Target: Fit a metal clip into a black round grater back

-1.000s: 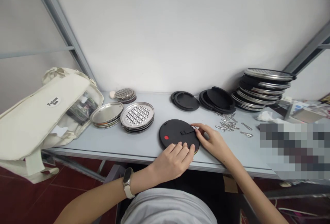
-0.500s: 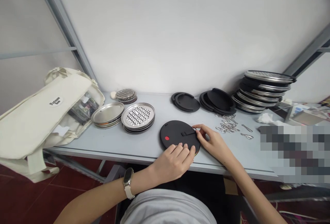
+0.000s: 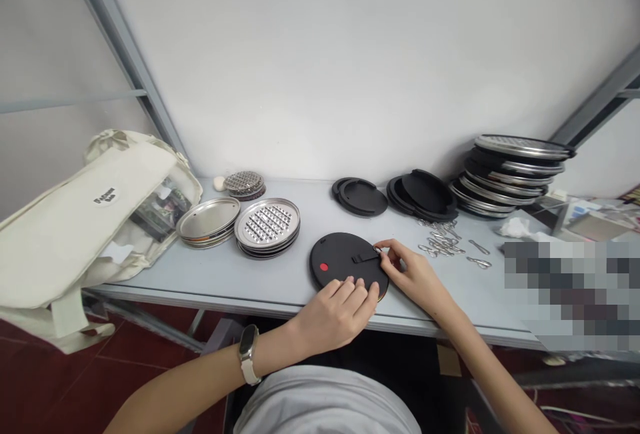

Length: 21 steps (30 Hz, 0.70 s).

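Black plastic disc [image 3: 341,259] lies flat on grey table [image 3: 150,284] at approx 12 o'clock, near front edge, w/ red dot [image 3: 323,267] on its left side. L hand [image 3: 336,314] sits at disc's 6 o'clock rim, fingers [image 3: 356,292] curled over edge, gripping it. R hand [image 3: 415,281] at disc's 2 o'clock rim, thumb + index pinched on small metal clip [image 3: 377,248]; prob, too small to be sure. Smartwatch [image 3: 249,351] on L wrist. Stacked steel grater plates [image 3: 267,223] just left of disc, ~11 o'clock, plain steel lids [image 3: 207,218] next to them. Black plastic rings [image 3: 363,197] behind disc, ~12 o'clock. Loose metal clips [image 3: 441,244] just past R hand, ~1 o'clock; mixed steel + black stack [image 3: 510,174] behind them. Cream canvas bag [image 3: 85,234] at table's left end, ~10 o'clock.
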Tool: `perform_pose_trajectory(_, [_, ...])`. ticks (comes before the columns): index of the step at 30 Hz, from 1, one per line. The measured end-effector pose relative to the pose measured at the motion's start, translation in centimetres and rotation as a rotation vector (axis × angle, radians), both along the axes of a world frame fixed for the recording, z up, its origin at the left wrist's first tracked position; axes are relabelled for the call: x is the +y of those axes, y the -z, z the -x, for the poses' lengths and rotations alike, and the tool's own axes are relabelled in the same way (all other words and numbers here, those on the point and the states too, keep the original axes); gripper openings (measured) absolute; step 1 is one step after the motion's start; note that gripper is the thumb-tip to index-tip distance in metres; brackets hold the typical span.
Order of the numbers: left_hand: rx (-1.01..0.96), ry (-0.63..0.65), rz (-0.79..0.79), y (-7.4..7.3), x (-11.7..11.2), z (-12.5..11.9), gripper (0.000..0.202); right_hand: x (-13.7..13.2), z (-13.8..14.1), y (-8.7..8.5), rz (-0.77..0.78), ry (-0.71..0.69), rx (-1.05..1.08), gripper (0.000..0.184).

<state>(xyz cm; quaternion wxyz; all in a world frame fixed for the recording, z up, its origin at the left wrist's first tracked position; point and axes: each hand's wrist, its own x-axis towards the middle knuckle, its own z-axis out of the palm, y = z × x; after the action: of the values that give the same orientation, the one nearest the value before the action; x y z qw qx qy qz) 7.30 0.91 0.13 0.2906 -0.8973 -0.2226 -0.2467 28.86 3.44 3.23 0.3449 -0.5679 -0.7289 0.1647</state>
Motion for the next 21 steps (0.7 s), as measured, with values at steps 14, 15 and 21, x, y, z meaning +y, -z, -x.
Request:
perform_pose_trajectory(14, [-0.037, 0.020, 0.000, -0.05, 0.04, -0.03, 0.039, 0.05, -0.11, 0.41, 0.017, 0.010, -0.007, 0.022])
perform_pose_trajectory(15, [-0.040, 0.023, 0.000, -0.06, 0.03, -0.05, 0.039, 0.05, -0.13, 0.43, 0.020, 0.011, -0.006, 0.022])
perform_pose_trajectory(21, [-0.034, 0.017, 0.005, -0.08, 0.00, -0.10, 0.038, -0.06, 0.02, 0.29, 0.016, -0.001, 0.012, 0.020])
